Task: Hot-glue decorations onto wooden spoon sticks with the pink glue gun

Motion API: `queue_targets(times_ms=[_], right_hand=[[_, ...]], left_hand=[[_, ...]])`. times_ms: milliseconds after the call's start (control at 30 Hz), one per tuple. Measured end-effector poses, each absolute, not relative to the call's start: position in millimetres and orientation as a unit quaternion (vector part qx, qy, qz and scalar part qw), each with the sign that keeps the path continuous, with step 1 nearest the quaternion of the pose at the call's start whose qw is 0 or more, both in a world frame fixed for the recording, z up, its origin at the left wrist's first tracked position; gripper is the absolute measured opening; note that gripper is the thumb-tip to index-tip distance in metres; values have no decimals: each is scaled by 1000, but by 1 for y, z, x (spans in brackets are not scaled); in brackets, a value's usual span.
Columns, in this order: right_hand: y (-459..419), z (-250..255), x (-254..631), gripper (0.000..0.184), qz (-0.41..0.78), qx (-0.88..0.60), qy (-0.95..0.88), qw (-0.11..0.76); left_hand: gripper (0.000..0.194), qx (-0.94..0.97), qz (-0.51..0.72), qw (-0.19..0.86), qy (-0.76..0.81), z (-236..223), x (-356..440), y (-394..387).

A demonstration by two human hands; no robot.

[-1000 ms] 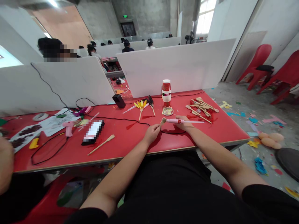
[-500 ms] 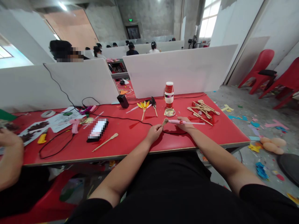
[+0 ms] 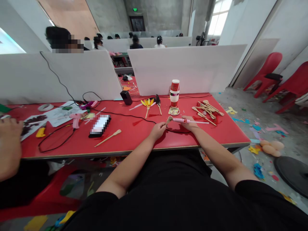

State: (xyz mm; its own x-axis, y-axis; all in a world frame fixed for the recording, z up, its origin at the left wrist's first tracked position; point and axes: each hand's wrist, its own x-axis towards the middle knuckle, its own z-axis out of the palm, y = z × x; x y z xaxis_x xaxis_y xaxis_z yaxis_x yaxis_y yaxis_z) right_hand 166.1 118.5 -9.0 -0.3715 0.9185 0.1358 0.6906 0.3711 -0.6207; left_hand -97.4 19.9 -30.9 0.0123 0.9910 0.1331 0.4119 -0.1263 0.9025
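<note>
My left hand (image 3: pixel 158 131) is closed around a pale wooden stick (image 3: pixel 169 119), its flat, wide end showing past my fingers. Most of the stick's handle is hidden by the hand. A pink hot glue gun (image 3: pixel 177 120) is gripped in my right hand (image 3: pixel 189 125), its nozzle end against or very close to the wide end; I cannot tell if they touch. A clear glue stick (image 3: pixel 201 122) pokes out of the gun's back. Beyond my hands lie a yellow-petalled piece (image 3: pixel 147 103) and a black one (image 3: pixel 157 101), both on wooden sticks.
Similar wooden sticks (image 3: pixel 209 111) with red tassels are heaped at right. Stacked paper cups (image 3: pixel 175 96) stand near the white partition (image 3: pixel 187 69). Leftward lie a single stick (image 3: pixel 108 138), a phone (image 3: pixel 91 133) and another pink glue gun (image 3: pixel 76 120). A co-worker's arm (image 3: pixel 9 147) rests at far left.
The head view has shifted slightly, so the table sits higher in the picture. My hands keep the same hold, glue gun at the stick's wide end. The co-worker's hand at left has moved.
</note>
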Motion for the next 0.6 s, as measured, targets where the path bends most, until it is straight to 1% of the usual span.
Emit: queue_targets(times_ms=[133,333,467,600], right_hand=[[119,-7,167,31,241,-507,-794,233],[124,-15,167,24,247,-513,-789,232],[123,-13,167,23,253,-511,-789,228],[119,-5,166,24,251,-512,-790,225]], left_hand=[[30,620,425,344,563,-29,-97,19],[26,606,442,360,555,-29,-99,19],[26,599,447,373,549,-33,-100,19],[30,601,449,360,555,-34,-100,19]])
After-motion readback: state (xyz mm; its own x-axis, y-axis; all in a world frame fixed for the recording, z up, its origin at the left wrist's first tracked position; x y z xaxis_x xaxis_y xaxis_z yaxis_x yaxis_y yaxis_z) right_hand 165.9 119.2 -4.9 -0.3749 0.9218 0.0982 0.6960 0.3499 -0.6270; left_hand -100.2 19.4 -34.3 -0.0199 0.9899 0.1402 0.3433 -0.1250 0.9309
